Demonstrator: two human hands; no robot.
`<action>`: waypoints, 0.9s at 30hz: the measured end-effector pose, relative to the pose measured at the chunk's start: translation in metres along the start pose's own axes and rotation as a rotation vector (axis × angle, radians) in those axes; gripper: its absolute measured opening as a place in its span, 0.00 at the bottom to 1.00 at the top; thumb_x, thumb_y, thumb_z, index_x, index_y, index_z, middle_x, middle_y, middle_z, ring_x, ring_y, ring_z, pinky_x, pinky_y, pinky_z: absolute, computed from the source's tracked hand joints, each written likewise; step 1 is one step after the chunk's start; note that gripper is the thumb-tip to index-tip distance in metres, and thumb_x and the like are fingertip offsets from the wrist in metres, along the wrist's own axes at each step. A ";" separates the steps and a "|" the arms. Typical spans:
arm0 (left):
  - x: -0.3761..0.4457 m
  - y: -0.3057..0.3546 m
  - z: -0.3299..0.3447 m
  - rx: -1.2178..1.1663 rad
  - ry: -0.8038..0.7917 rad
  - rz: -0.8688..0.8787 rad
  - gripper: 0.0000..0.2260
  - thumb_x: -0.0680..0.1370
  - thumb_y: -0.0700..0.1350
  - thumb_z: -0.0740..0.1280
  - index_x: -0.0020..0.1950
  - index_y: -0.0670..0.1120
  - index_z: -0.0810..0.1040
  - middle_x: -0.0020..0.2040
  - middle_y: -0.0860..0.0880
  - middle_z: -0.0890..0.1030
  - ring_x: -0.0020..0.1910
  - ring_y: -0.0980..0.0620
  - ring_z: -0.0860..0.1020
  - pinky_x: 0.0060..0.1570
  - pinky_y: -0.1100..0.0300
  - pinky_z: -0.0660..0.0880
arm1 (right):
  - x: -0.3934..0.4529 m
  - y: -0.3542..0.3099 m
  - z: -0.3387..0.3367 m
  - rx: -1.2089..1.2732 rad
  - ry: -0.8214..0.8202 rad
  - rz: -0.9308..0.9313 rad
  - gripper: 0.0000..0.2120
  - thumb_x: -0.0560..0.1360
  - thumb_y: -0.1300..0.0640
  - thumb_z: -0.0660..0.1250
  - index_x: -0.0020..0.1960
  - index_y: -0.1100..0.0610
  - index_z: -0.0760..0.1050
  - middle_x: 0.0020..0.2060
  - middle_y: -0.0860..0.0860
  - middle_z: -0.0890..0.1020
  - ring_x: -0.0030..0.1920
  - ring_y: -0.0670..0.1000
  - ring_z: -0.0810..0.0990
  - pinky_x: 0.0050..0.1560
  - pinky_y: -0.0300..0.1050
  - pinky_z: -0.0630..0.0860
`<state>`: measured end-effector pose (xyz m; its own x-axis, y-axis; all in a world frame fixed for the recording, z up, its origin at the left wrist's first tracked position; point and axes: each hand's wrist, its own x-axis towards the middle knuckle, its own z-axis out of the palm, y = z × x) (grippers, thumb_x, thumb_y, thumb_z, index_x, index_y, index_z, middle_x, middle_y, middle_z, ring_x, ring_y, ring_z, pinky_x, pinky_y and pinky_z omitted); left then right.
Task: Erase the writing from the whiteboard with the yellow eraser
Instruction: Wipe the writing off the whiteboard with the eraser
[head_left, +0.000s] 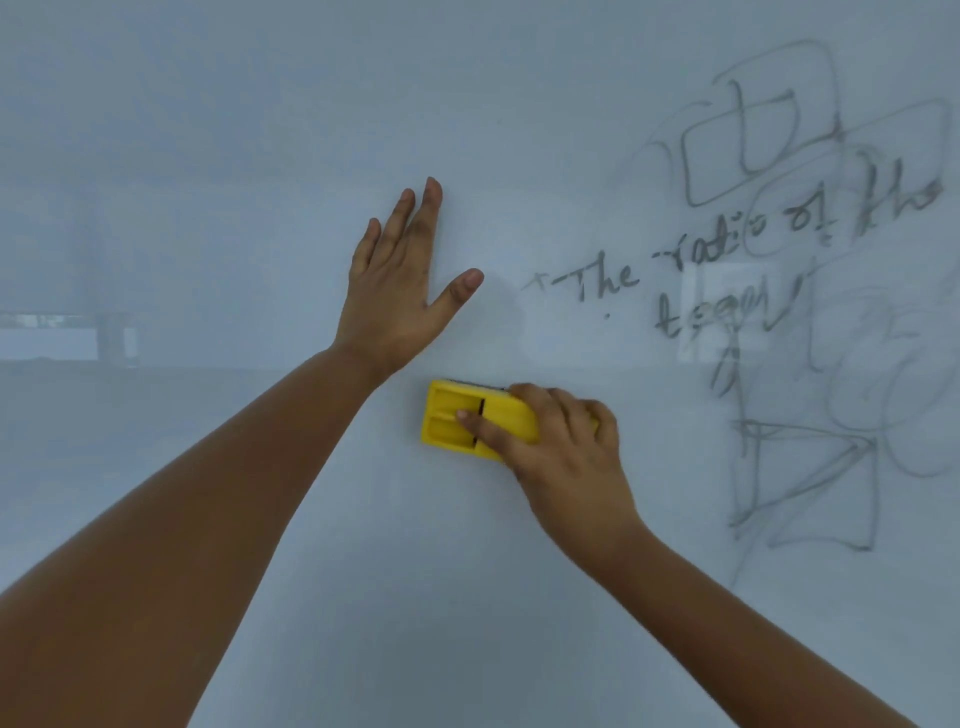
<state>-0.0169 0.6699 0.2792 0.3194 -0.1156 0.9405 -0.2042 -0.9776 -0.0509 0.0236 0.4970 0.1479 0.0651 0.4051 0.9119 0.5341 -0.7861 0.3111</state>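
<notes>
**Wiping toward the writing that remains on the right**

The right hand (563, 441) holds the yellow eraser (470, 421) pressed flat against the whiteboard (208, 156). The fingers are closed around the body of the eraser, and the index finger (475, 420) lies stretched along its back. The eraser sits in the lower middle of the view, on a part of the board that looks already clean. The left hand (400, 286) holds nothing; its fingers are spread and the palm appears to lean on the board just above and to the left of the eraser, probably for support.

The writing (727, 270) is all on the right side: some words, and around them boxes and loops (810, 478) in grey lines. It is well apart from the eraser, so most of the task seems still to be done.

To do this step well, I think the eraser should travel to the right with its whole felt face on the board, not tilted on one edge, because a tilted eraser leaves stripes. Long strokes that overlap would clean better than short rubbing. The pressure should be even; the index finger on the back helps for this. The lines on the right look partly smeared, so a second pass may be needed there. The left hand should stay on the clean area, so that it does not smudge the marks.
</notes>
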 end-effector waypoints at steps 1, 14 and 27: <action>-0.001 0.000 -0.001 -0.005 -0.007 -0.001 0.39 0.74 0.66 0.45 0.78 0.45 0.45 0.78 0.50 0.50 0.76 0.55 0.45 0.72 0.59 0.37 | 0.001 0.011 -0.004 -0.022 0.010 0.025 0.29 0.72 0.56 0.63 0.68 0.36 0.59 0.61 0.53 0.75 0.57 0.56 0.70 0.55 0.54 0.60; -0.058 0.006 0.037 0.373 0.052 -0.026 0.29 0.80 0.60 0.45 0.77 0.46 0.55 0.77 0.47 0.56 0.76 0.47 0.53 0.72 0.45 0.47 | 0.024 0.027 -0.014 0.003 0.087 0.225 0.29 0.71 0.54 0.69 0.68 0.41 0.62 0.59 0.57 0.76 0.53 0.59 0.76 0.52 0.57 0.71; -0.097 0.041 0.076 0.337 0.204 -0.273 0.25 0.80 0.51 0.50 0.76 0.45 0.56 0.76 0.45 0.56 0.75 0.44 0.54 0.71 0.42 0.49 | 0.044 0.040 -0.016 -0.038 0.147 0.266 0.34 0.70 0.55 0.70 0.70 0.41 0.59 0.59 0.57 0.76 0.53 0.58 0.76 0.51 0.55 0.71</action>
<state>0.0144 0.6273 0.1604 0.1249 0.1576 0.9796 0.1840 -0.9739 0.1332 0.0343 0.4762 0.2044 0.0739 0.1132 0.9908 0.4826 -0.8735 0.0638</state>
